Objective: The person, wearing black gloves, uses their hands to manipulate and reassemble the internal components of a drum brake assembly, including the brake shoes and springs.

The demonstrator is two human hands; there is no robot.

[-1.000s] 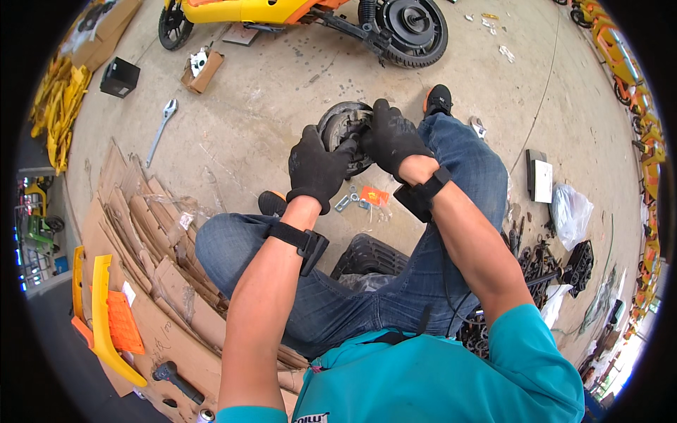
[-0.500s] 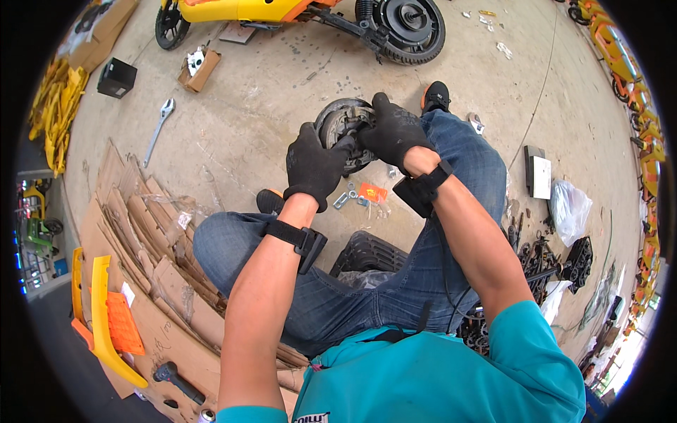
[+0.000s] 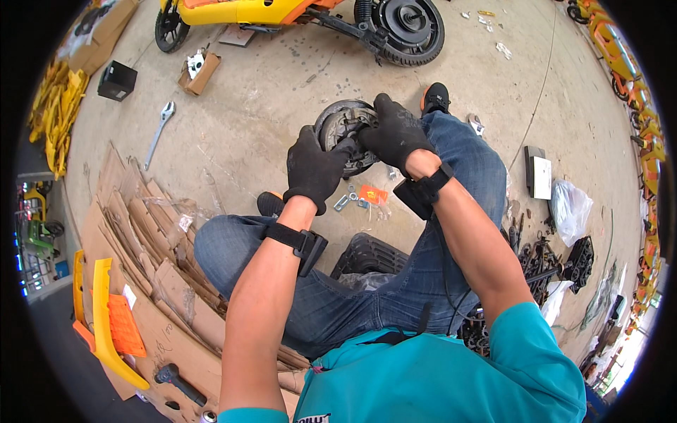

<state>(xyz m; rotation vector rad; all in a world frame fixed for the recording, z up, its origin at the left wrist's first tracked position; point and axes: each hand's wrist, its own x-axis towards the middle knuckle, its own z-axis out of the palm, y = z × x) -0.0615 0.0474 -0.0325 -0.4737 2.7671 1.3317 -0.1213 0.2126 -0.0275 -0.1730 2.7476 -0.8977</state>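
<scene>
A round, dark drum brake assembly [image 3: 343,125] is held up above the floor between my knees, its inner face with the curved shoes toward me. My left hand [image 3: 311,168], in a black glove, closes on its near left side with the thumb pressed against the inside. On the right rim, my gloved right hand [image 3: 395,132] grips with its fingers reaching over the inner parts; the fingertips are partly hidden. Below the brake, loose nuts and washers [image 3: 350,197] lie on the concrete beside a small orange packet [image 3: 373,194].
A yellow scooter [image 3: 243,11] with its rear wheel [image 3: 407,29] lies ahead. An adjustable wrench [image 3: 159,134], small open box [image 3: 199,73] and black block [image 3: 117,80] are to the left. Flattened cardboard [image 3: 159,247] spreads beside my left knee. Metal parts [image 3: 539,261] pile up at right.
Both hands keep their hold on the brake assembly. The view has shifted very slightly; nothing else has visibly moved.
</scene>
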